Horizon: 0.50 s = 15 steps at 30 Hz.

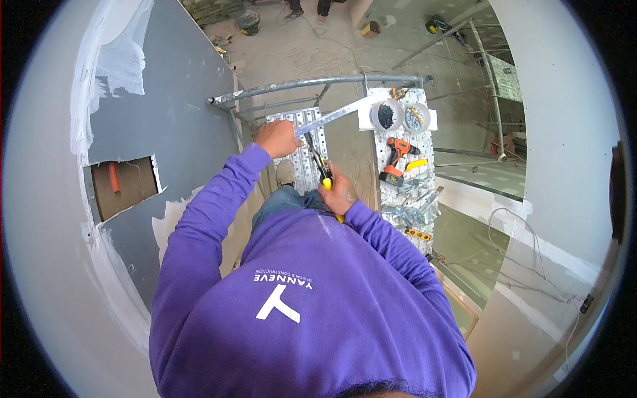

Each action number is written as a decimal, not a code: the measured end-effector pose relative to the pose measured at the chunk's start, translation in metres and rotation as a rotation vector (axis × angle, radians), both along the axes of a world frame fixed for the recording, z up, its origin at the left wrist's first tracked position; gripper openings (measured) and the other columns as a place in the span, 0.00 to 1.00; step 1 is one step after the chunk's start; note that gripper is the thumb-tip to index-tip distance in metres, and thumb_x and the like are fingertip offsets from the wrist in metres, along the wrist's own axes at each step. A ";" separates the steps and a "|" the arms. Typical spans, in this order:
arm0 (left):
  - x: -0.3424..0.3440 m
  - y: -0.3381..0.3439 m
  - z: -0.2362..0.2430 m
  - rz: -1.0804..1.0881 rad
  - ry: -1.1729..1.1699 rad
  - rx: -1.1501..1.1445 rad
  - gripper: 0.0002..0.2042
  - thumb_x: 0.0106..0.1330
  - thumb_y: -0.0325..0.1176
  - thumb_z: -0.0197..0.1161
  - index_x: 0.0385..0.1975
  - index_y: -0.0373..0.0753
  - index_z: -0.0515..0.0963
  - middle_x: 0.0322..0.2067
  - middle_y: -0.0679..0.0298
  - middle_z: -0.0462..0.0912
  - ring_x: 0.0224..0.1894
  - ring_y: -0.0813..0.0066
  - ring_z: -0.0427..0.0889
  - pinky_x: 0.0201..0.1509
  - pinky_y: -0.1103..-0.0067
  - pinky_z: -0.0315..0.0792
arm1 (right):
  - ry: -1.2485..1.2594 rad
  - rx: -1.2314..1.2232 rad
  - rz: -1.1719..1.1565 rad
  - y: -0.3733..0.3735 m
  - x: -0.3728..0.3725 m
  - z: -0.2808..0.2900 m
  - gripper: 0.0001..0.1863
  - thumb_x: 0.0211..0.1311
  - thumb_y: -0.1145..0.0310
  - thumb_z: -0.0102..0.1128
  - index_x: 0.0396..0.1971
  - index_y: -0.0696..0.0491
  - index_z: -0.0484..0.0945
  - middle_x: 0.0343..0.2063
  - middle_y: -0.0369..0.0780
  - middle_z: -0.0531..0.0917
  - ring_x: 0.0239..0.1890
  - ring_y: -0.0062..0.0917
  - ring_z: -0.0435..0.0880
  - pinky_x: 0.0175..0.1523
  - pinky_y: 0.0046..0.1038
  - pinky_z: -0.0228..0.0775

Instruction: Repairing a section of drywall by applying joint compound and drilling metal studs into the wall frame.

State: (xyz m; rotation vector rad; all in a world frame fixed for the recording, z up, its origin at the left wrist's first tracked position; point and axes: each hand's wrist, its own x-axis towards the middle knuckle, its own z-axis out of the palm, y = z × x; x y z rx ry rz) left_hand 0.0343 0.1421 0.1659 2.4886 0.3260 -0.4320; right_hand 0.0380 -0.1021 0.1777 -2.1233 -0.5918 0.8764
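My left hand (277, 138) grips a long pale metal strip (338, 113), which angles up to the right toward the far scaffold plank. My right hand (338, 190) is closed on yellow-and-black handled snips (320, 164); their dark jaws point up to the strip just beside my left hand. Below them are a perforated scaffold plank (298, 119) and my shoe (285, 172). On the right-hand plank (381, 152) lie an orange drill (398, 159), two tubs of screws (386, 116) (417, 118), a yellow tool (416, 164), metal brackets and a small orange level (418, 234).
A scaffold tube (272, 87) crosses ahead. A grey wall with a cut opening (133, 182) and orange pipe stands left, a pale wall with hanging cables (557, 219) right. Beyond are a bucket (249, 23), a person's legs (295, 10) and more scaffolding (491, 86).
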 end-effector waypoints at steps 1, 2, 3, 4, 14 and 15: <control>0.003 0.004 0.000 -0.001 0.001 -0.002 0.22 0.51 0.47 0.69 0.32 0.30 0.79 0.30 0.45 0.82 0.34 0.46 0.82 0.41 0.61 0.74 | 0.001 -0.002 -0.001 0.000 0.002 -0.009 0.33 0.48 0.71 0.59 0.59 0.55 0.62 0.36 0.56 0.79 0.39 0.51 0.80 0.45 0.41 0.72; 0.004 0.006 0.003 0.007 0.023 -0.064 0.22 0.51 0.48 0.69 0.31 0.31 0.80 0.30 0.44 0.82 0.36 0.47 0.81 0.42 0.61 0.74 | -0.041 0.019 0.010 0.000 0.004 -0.016 0.33 0.49 0.71 0.58 0.59 0.55 0.63 0.34 0.56 0.79 0.37 0.51 0.80 0.43 0.42 0.72; 0.005 0.009 0.004 0.014 0.046 -0.127 0.22 0.51 0.49 0.68 0.30 0.31 0.80 0.31 0.44 0.81 0.38 0.47 0.81 0.43 0.62 0.74 | -0.083 0.039 0.020 0.000 0.006 -0.022 0.32 0.49 0.72 0.58 0.58 0.54 0.63 0.32 0.56 0.79 0.35 0.51 0.80 0.40 0.42 0.72; 0.002 0.015 -0.016 -0.003 -0.030 -0.152 0.27 0.54 0.57 0.65 0.26 0.31 0.79 0.24 0.46 0.80 0.31 0.52 0.82 0.36 0.63 0.75 | -0.011 -0.008 0.052 0.001 0.010 -0.020 0.33 0.49 0.71 0.58 0.59 0.55 0.62 0.34 0.55 0.79 0.35 0.48 0.80 0.42 0.39 0.72; 0.000 0.051 0.004 0.226 0.227 -0.853 0.26 0.70 0.56 0.45 0.39 0.35 0.77 0.19 0.68 0.71 0.16 0.81 0.70 0.18 0.81 0.66 | 0.129 0.134 0.144 -0.013 0.032 0.028 0.40 0.48 0.74 0.56 0.65 0.56 0.54 0.48 0.48 0.75 0.48 0.35 0.76 0.54 0.31 0.67; 0.000 0.049 0.007 0.210 0.192 -0.879 0.25 0.70 0.54 0.45 0.40 0.35 0.77 0.20 0.68 0.72 0.17 0.82 0.71 0.19 0.82 0.67 | -0.058 0.276 0.169 -0.011 0.032 0.026 0.40 0.48 0.76 0.55 0.65 0.54 0.55 0.48 0.46 0.76 0.47 0.33 0.77 0.53 0.31 0.68</control>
